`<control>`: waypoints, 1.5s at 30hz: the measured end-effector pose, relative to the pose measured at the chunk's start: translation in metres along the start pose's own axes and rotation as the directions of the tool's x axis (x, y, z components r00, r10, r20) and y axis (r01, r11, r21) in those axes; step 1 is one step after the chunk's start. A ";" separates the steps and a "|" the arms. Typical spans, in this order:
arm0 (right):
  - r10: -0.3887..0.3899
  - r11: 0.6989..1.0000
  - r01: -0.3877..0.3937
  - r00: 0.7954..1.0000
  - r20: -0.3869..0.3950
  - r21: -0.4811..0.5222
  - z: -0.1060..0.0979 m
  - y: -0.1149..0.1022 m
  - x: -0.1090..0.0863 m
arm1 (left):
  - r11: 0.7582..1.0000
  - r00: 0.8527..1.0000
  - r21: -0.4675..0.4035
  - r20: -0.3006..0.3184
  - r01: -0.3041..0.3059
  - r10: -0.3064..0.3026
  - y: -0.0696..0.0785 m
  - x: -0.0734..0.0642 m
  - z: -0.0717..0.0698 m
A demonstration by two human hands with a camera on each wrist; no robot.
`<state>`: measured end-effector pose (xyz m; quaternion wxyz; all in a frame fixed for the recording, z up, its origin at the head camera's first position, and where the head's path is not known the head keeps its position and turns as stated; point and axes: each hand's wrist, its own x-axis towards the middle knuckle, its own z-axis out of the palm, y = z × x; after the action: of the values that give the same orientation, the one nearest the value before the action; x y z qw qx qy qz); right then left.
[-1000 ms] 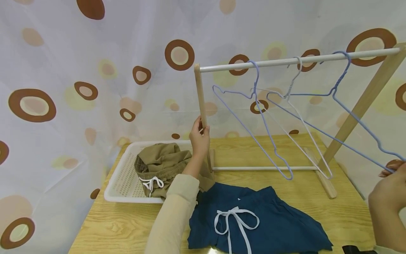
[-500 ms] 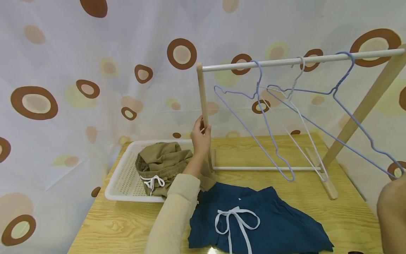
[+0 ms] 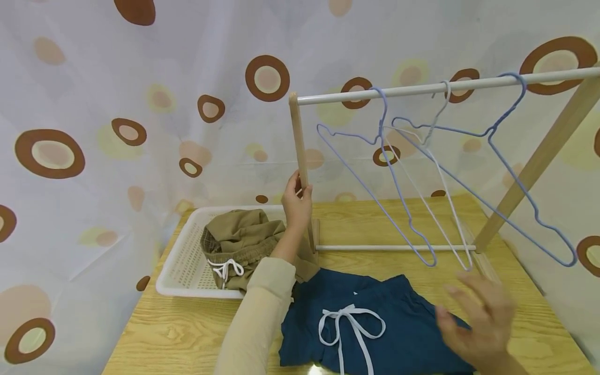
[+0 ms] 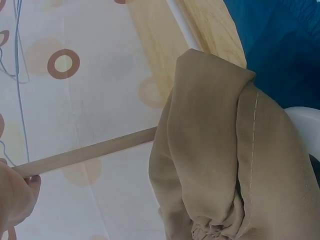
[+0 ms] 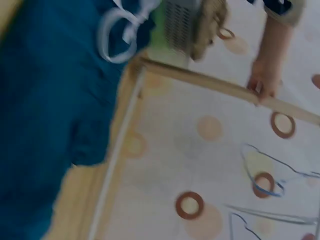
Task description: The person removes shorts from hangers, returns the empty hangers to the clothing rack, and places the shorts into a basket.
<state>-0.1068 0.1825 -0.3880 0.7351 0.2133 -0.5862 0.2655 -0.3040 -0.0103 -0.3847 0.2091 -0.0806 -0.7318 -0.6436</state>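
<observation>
My left hand (image 3: 297, 208) grips the left wooden post (image 3: 299, 140) of a small clothes rack. My right hand (image 3: 480, 317) hovers, blurred, over the right end of dark blue drawstring shorts (image 3: 403, 323), fingers spread and holding nothing. The shorts lie flat on the table, a white cord tied in a bow at the waist. From the rack's white rail (image 3: 328, 99) hang a blue hanger (image 3: 383, 101), a white hanger (image 3: 428, 136) and a second blue hanger (image 3: 490, 130) at the right.
A white plastic basket (image 3: 197, 292) stands on the left of the wooden table (image 3: 154, 333), holding khaki drawstring pants (image 3: 248, 229) that spill over its right side. The rack's lower bar (image 3: 394, 248) runs behind the shorts. A spotted curtain (image 3: 140, 208) hangs behind.
My right hand has let go of the right blue hanger and moved left and down, over the shorts. That hanger has swung back left. My left hand stays on the post.
</observation>
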 end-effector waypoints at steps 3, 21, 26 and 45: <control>0.069 0.994 -0.109 0.808 0.585 0.033 -0.017 0.000 -0.048 | 1.000 1.000 -0.018 0.000 0.003 -0.003 0.000 0.000 -0.001; 0.284 0.901 -0.239 -0.309 0.908 -0.363 -0.011 0.024 -0.168 | 0.999 1.000 -0.030 0.012 0.016 -0.016 -0.003 -0.001 -0.001; 0.283 0.871 -0.284 -0.377 0.882 -0.401 -0.006 0.026 -0.169 | 0.999 1.000 -0.033 0.016 0.021 -0.020 -0.001 -0.001 -0.001; 0.336 0.877 -0.231 -0.331 0.882 -0.421 0.015 0.024 -0.166 | 0.998 1.000 -0.060 0.016 0.018 -0.017 -0.007 0.002 -0.003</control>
<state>-0.1619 0.1677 -0.5463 -0.0894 0.1611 -0.9717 0.1478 -0.3082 -0.0147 -0.3899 0.1952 -0.0857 -0.7143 -0.6665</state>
